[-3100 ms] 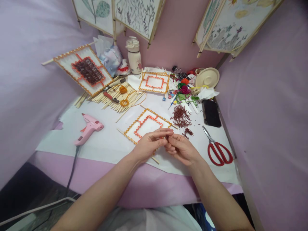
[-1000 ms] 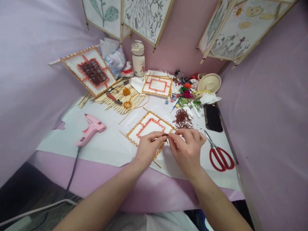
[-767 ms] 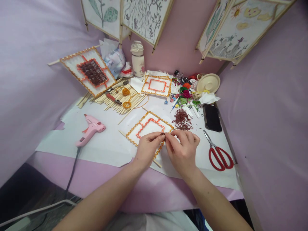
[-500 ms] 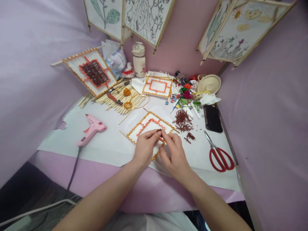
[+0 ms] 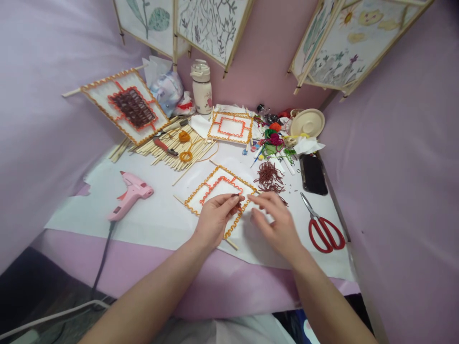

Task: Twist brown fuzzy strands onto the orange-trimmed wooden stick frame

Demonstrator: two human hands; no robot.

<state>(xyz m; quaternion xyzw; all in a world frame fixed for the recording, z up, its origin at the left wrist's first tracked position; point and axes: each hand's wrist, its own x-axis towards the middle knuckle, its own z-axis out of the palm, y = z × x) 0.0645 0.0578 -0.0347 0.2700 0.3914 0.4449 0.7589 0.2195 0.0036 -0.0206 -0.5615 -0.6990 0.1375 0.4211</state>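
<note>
Over the near part of a white panel edged in wavy orange yarn (image 5: 201, 187), my left hand (image 5: 212, 217) pinches a small bunch of dark brown yarn pieces (image 5: 238, 202). My right hand (image 5: 275, 220) hovers just right of it, fingers apart and holding nothing that I can see. The panel lies flat, with a red-orange inner outline partly covered by my left hand. Beyond my right hand, a pile of cut brown yarn (image 5: 269, 176) lies on the white sheet, its near end hidden by that hand.
Red-handled scissors (image 5: 324, 231) and a phone (image 5: 313, 174) lie at the right. A pink glue gun (image 5: 131, 193) rests at the left. Behind are bamboo sticks (image 5: 165, 150), a similar panel (image 5: 231, 127), a bottle (image 5: 202, 88) and a propped panel with brown filling (image 5: 107, 91).
My right hand has parted from my left and moved right, its fingers opening. My left hand keeps its pinch on the brown yarn. The view has shifted slightly.
</note>
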